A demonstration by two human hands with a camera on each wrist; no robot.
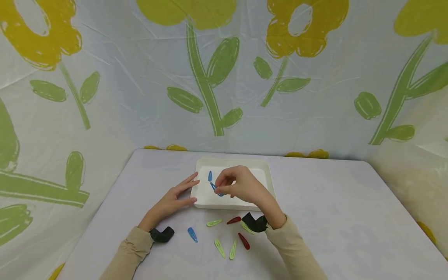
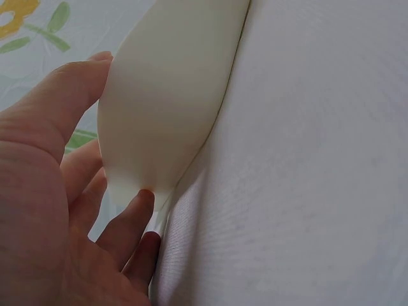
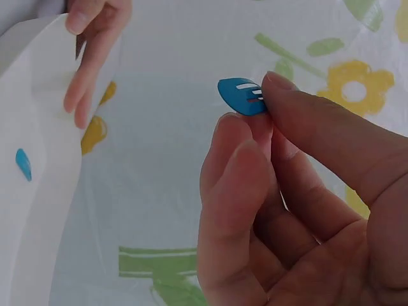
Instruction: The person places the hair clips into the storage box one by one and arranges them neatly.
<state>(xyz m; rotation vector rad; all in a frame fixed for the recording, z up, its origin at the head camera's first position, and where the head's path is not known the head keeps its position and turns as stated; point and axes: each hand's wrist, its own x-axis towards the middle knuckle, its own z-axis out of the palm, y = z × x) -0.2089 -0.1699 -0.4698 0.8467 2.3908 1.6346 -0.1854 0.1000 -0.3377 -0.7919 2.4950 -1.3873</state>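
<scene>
My right hand (image 1: 241,184) pinches a blue snap hair clip (image 3: 242,95) between thumb and fingertips, above the white tray (image 1: 232,207). A second blue hair clip (image 1: 210,176) lies inside that tray, toward its left side. With fingers spread and fairly straight, my left hand (image 1: 174,200) touches the tray's left rim; the left wrist view has its fingertips against the tray's outer corner (image 2: 159,95). On the table in front of the tray lie another blue hair clip (image 1: 192,235), two red hair clips (image 1: 244,241) and several light green ones (image 1: 219,248).
Under the right wrist, one green clip (image 1: 247,228) is partly covered by a black wrist camera (image 1: 254,223). Another black camera (image 1: 162,235) sits at the left wrist. A flower-printed curtain (image 1: 245,89) stands behind the white table (image 1: 332,217).
</scene>
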